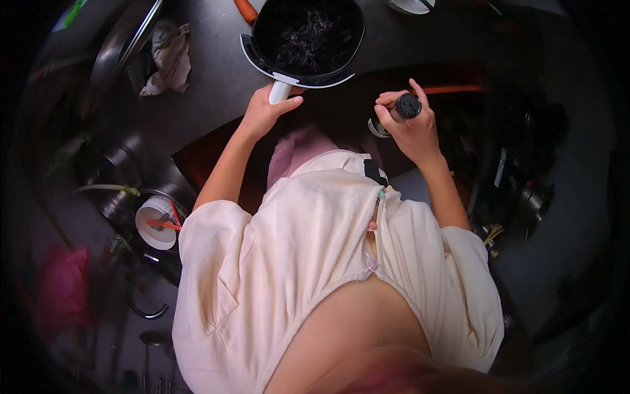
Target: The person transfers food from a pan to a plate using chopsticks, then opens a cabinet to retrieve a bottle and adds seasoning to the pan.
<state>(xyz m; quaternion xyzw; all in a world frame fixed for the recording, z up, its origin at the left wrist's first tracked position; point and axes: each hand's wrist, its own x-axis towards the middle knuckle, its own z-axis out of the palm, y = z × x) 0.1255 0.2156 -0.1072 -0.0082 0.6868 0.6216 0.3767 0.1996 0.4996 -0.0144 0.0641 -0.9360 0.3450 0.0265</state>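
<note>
My left hand [263, 113] grips the white handle [280, 92] of a curved, white-rimmed black piece [299, 81]. That piece curves along the near side of a black pan [309, 37]; whether the two are joined I cannot tell. Inside the pan is a dark, shiny, rippled surface. An orange handle [245, 11] sticks out at the pan's upper left. My right hand [411, 120] is closed around a cylindrical object with a black round end [408, 106]. Below its thumb shows a pale curved rim [378, 129], mostly hidden by the hand.
A crumpled pale cloth [170, 61] lies on the grey metal counter [216, 59], beside a large metal rim [140, 34]. At left are a white container [156, 221] with orange-handled items, a pink bag [64, 285] and hanging utensils [152, 340]. A white bowl [409, 6] stands far ahead.
</note>
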